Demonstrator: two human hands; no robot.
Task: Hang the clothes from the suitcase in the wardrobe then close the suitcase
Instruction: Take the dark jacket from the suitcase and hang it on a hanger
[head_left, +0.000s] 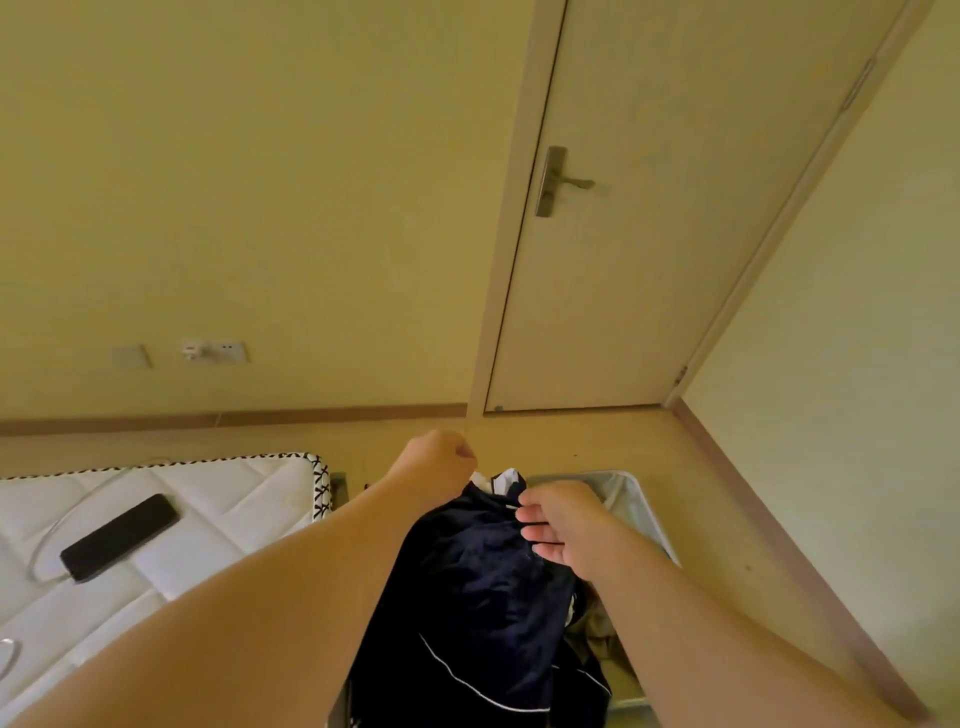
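Navy garment (478, 587) held up over the open grey suitcase (631, 501) on the floor.
Behind stands a closed door (649, 234); a white mattress (171, 519) lies at left. The left hand (441, 462) is fisted on the garment's top edge, the right hand (569, 525) pinches fabric beside the collar. A black phone (119, 538) lies on the mattress.

Navy garment (478, 582) pinched at top — left hand (441, 462), right hand (566, 525); suitcase (641, 501) below.
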